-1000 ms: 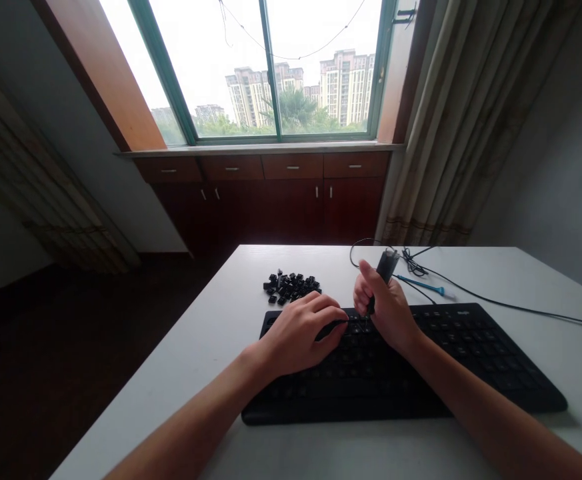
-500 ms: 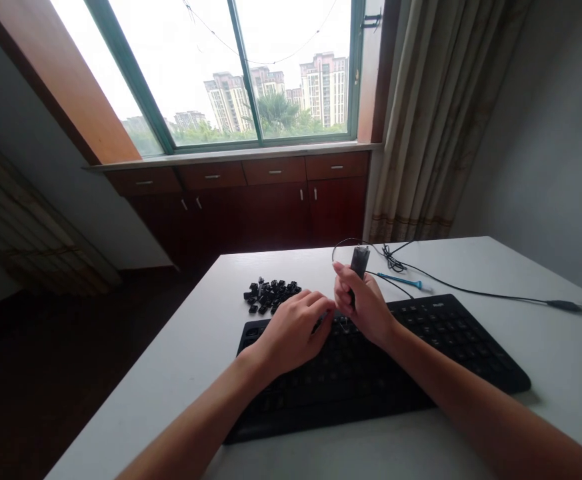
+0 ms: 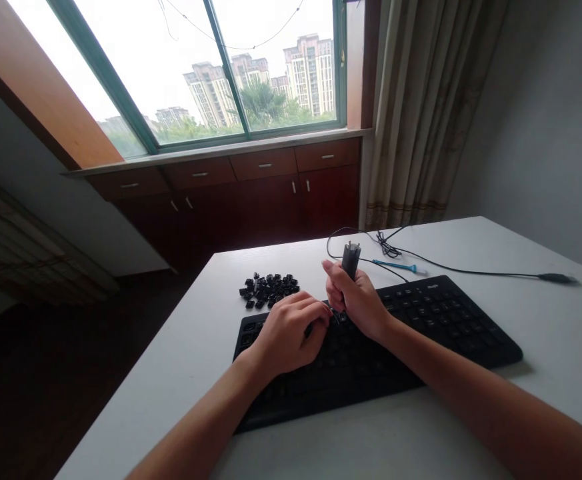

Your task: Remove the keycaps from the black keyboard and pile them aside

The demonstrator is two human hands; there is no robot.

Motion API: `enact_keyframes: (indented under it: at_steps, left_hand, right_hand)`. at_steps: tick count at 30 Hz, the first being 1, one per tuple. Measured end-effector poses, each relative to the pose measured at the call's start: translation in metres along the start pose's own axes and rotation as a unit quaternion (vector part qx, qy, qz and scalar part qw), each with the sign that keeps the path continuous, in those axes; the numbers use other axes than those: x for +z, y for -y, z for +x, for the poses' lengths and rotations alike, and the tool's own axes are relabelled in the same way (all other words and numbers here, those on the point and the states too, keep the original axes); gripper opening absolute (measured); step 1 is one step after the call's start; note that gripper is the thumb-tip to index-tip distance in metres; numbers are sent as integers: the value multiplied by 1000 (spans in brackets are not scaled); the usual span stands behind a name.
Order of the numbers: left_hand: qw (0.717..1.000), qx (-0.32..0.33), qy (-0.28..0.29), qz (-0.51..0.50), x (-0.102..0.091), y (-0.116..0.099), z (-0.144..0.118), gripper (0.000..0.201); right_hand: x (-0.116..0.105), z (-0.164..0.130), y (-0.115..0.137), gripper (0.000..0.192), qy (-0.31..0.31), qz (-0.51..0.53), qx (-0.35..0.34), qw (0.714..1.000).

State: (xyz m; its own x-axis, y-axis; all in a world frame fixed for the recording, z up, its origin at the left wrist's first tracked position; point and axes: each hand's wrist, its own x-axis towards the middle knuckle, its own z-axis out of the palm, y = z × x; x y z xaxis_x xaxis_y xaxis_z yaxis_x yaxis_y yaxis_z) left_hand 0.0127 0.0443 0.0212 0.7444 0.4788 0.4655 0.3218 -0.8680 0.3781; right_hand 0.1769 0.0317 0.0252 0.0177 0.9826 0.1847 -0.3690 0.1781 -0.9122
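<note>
My right hand (image 3: 358, 303) is wrapped round a dark grey keycap puller (image 3: 351, 260), held upright over the keyboard. Short metal prongs stick up from its top end; its lower end is partly hidden by my fingers, with thin wire showing beneath. My left hand (image 3: 291, 333) rests on the left part of the black keyboard (image 3: 451, 327), thumb and fingertips drawn together close to the puller's lower end. What is between those fingertips, if anything, is hidden. Behind the keyboard's left side lies a pile of loose black keycaps (image 3: 273, 288).
A blue brush-like tool (image 3: 395, 266) lies behind the keyboard. The keyboard's black cable (image 3: 388, 247) is bunched at the back and runs right to its plug (image 3: 557, 278). All this is on a white table (image 3: 165, 340), with cabinets (image 3: 251, 200) beneath a window beyond.
The camera view has shifted slightly, so the scene sits a little higher and to the left. My right hand keeps the puller upright; my left fingertips stay close to its lower end.
</note>
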Motion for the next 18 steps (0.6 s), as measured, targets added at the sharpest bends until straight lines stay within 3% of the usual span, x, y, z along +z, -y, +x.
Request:
enact_keyframes:
  at_steps: [5, 11, 18]
  left_hand:
    - [998, -37, -17, -41, 2, -1, 1, 20]
    - [984, -139, -30, -110, 2, -2, 3, 22]
    - [976, -191, -44, -96, 2, -2, 4, 21]
  right_hand:
    - [-1, -1, 0, 54, 0, -23, 41, 999]
    - [5, -3, -1, 49, -34, -25, 37, 998]
    - [5, -4, -11, 49, 16, 21, 9, 1000]
